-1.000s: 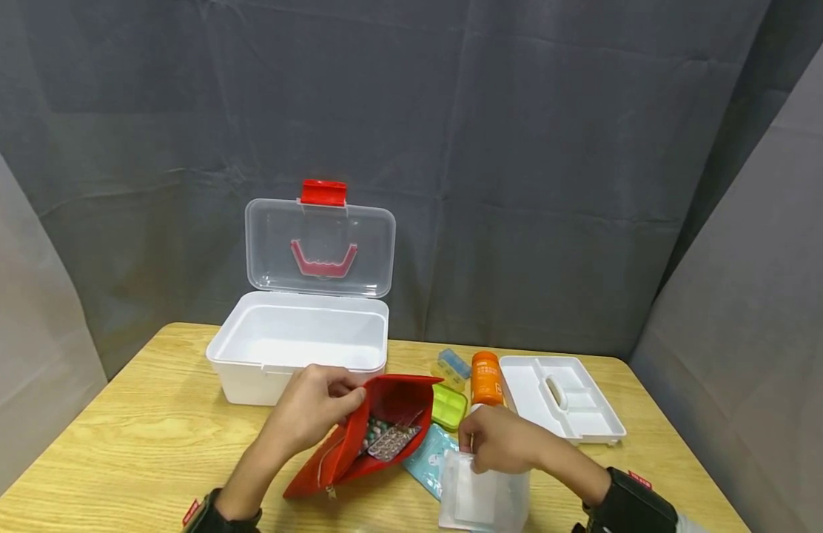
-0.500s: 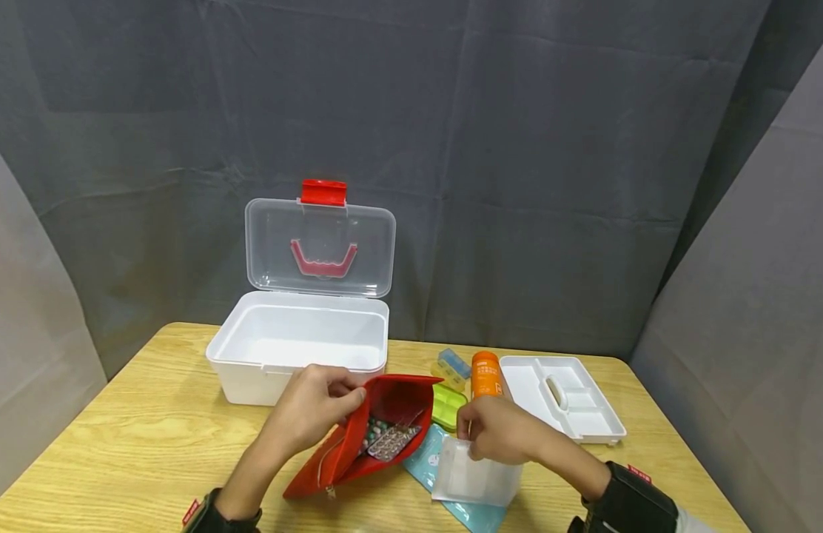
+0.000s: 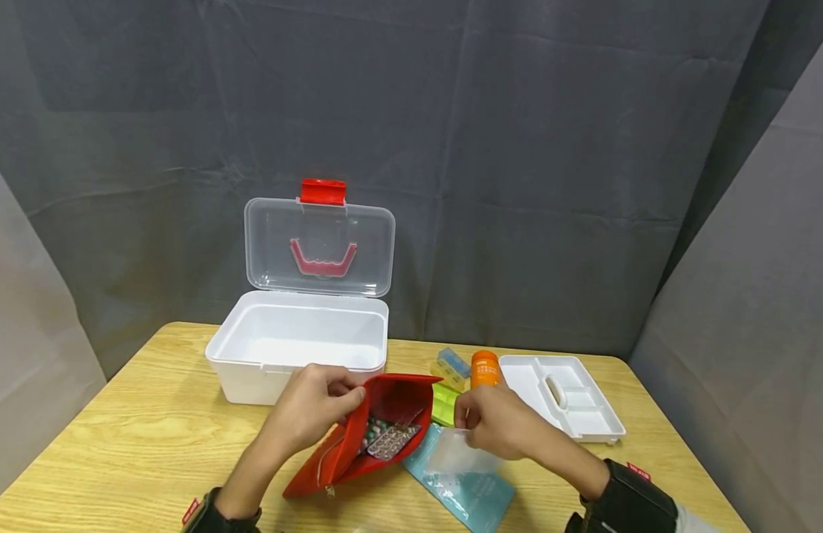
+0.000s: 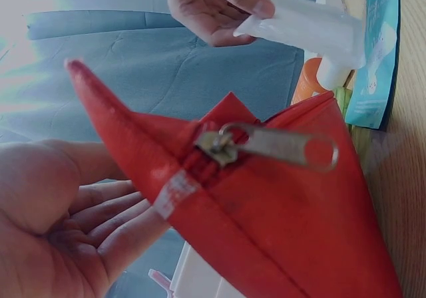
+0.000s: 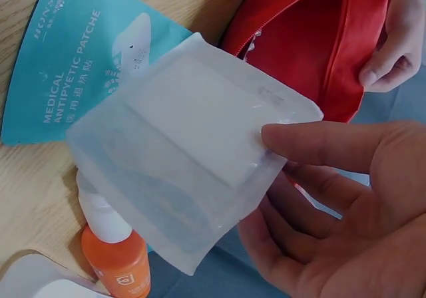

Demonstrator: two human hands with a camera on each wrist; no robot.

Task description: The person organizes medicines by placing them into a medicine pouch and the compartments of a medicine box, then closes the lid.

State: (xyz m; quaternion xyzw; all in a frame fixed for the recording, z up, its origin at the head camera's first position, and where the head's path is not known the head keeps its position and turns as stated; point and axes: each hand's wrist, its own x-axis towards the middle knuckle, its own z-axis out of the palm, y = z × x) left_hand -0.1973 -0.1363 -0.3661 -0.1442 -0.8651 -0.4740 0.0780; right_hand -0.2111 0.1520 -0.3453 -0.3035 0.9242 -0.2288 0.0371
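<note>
My left hand (image 3: 311, 403) holds the upper edge of a red zippered pouch (image 3: 331, 463), which gapes toward the right. Inside the pouch lie pill blister packs (image 3: 393, 443). With thumb and fingers, my right hand (image 3: 499, 423) pinches the edge of a translucent packet (image 5: 193, 125) with a white pad in it, seemingly a gauze packet. That packet is just right of the pouch mouth, above a teal pouch (image 3: 474, 500) of medical antipyretic patches lying on the table. In the left wrist view, the zip pull (image 4: 286, 145) hangs in front of the pouch.
Behind the pouch stands a white box (image 3: 252, 381) with its clear lid (image 3: 278, 252) raised. A green pill case (image 3: 443, 403), a blue-and-yellow pill case (image 3: 454, 368) and an orange bottle (image 3: 485, 369) are behind my right hand. A white divided tray (image 3: 528, 381) lies farther right.
My right hand has lifted the gauze packet slightly up and away from the table's front, uncovering more of the teal pouch. The left hand and red pouch stay put.
</note>
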